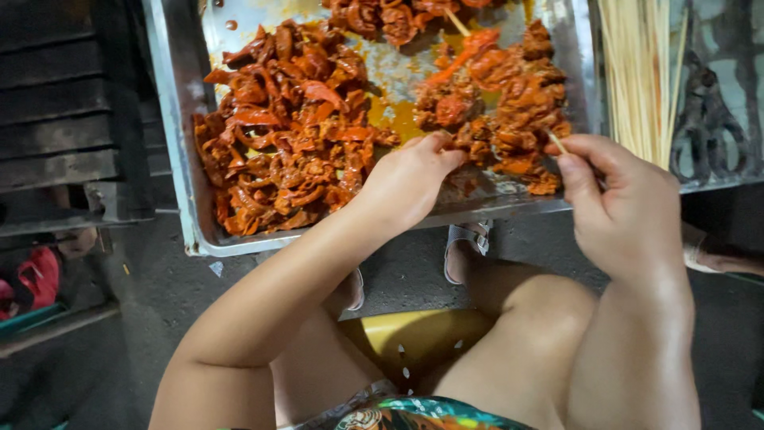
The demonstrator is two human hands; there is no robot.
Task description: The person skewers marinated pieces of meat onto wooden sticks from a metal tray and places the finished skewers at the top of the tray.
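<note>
While I sit on the yellow stool (pixel 414 334) just short of the metal tray (pixel 171 143), my right hand (pixel 629 211) pinches a bamboo skewer (pixel 556 142) at the tray's near edge, tip among the meat. My left hand (pixel 410 179) curls its fingertips onto a saucy meat piece (pixel 469 143) there. Best, I reckon, to keep the stick low and steady and feed the piece on squarely. Further up the tray lies the big meat heap (pixel 286 127); beside its right edge, spare skewers (pixel 637 72).
</note>
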